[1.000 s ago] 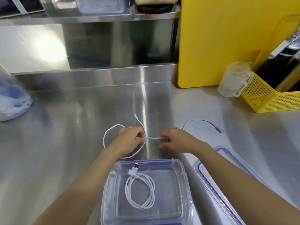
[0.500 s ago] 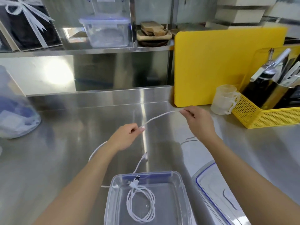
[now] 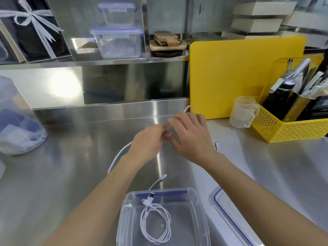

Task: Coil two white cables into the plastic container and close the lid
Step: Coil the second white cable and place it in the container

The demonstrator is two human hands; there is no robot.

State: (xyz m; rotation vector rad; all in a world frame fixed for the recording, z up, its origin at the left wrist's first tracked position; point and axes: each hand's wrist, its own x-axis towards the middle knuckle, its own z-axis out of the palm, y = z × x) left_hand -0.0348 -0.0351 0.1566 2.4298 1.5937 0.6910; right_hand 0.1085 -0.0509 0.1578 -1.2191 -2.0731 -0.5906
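Note:
One white cable (image 3: 156, 222) lies coiled inside the clear plastic container (image 3: 198, 221) at the front edge. The second white cable (image 3: 118, 156) is lifted over the steel counter. My left hand (image 3: 148, 143) pinches it near the middle. My right hand (image 3: 192, 134) meets the left hand, fingers spread, with a loop of the cable over its far side. One plug end (image 3: 163, 177) dangles just behind the container; another end (image 3: 216, 144) shows right of my right wrist. The blue-rimmed lid (image 3: 229, 212) lies right of the container.
A yellow cutting board (image 3: 245, 75) leans at the back. Clear measuring cups (image 3: 244, 112) and a yellow basket (image 3: 287, 125) of utensils stand to the right. A large clear jar (image 3: 16, 121) sits on the left. Boxes fill the shelf (image 3: 117, 41) behind.
My right hand, held far out to the right with the cable stretched, has swung back to meet my left hand, forming a loop. The view has tilted up.

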